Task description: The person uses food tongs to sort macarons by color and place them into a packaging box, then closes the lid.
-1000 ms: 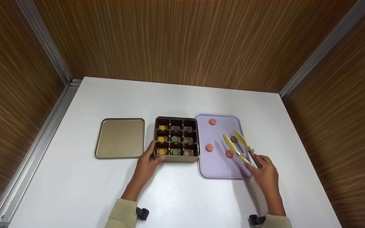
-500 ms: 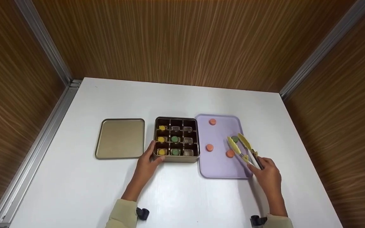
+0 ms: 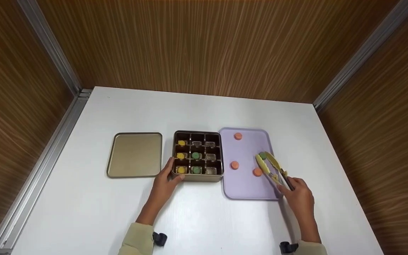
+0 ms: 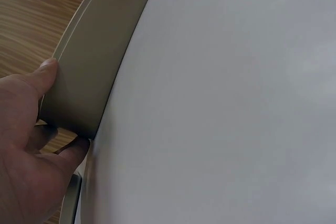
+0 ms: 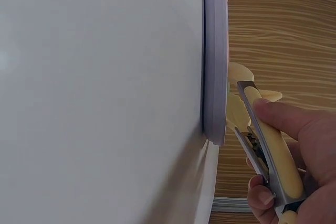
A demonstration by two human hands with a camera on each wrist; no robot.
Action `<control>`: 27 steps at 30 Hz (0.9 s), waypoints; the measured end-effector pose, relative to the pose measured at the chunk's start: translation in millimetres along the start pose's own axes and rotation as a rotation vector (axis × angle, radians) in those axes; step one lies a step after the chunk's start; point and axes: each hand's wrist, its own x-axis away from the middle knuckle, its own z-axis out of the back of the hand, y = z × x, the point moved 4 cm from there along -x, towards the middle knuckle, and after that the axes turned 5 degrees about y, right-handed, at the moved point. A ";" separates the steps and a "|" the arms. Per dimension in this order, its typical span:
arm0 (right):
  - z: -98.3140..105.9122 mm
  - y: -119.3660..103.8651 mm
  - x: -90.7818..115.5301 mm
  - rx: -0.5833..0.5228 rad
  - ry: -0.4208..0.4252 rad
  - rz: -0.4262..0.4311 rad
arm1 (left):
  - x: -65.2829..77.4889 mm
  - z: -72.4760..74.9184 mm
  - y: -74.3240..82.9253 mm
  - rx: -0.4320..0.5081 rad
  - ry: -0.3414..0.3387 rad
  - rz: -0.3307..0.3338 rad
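Note:
My left hand [image 3: 163, 184] grips the front left corner of a bronze square tin box [image 3: 204, 178], thumb at the front rim and fingers along the left side. Inside is a dark divided insert holding three yellow rounds [image 3: 180, 156] in the left column and two green rounds [image 3: 195, 155] in the middle one. With my right hand [image 3: 299, 198] I hold yellow-tipped tongs [image 3: 261, 164] over the lilac tray [image 3: 241, 189]. Their tips stand on either side of a small green macaron-like round [image 3: 262, 155]. In the right wrist view my thumb presses the tongs' handle [image 5: 281, 158].
Three orange rounds lie on the tray: one at the back [image 3: 238, 136], one at the left [image 3: 234, 165], and one [image 3: 257, 172] right beside the tongs. The bronze lid [image 3: 135, 156] lies left of the box. Wood-grain panels [image 3: 197, 46] enclose the white table [image 3: 204, 226].
The tongs have shifted slightly right and toward me, and their tips have drawn closer together around the green round. My left hand and the box have stayed put.

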 end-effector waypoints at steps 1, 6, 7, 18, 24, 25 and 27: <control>-0.3 0.2 0.4 -0.006 -0.004 -0.007 | 0.2 0.0 0.1 0.001 0.000 -0.002; -0.8 0.6 2.1 -0.030 -0.007 -0.035 | 0.3 0.1 -0.5 0.008 -0.002 -0.004; -0.9 0.7 2.2 -0.030 -0.005 -0.037 | 0.2 0.1 -0.4 0.011 -0.003 -0.005; -1.9 0.1 3.2 -0.019 0.027 -0.017 | 0.7 0.0 0.0 0.013 -0.012 -0.011; -3.1 -1.3 2.3 -0.014 0.053 0.009 | 0.9 -0.3 -0.9 0.019 -0.014 -0.017; -2.8 -1.9 2.3 -0.013 0.060 0.019 | 0.8 -0.5 -0.7 0.020 -0.013 -0.018; -2.4 -3.1 2.2 -0.015 0.070 0.031 | 0.7 -0.5 -0.4 0.022 -0.011 -0.016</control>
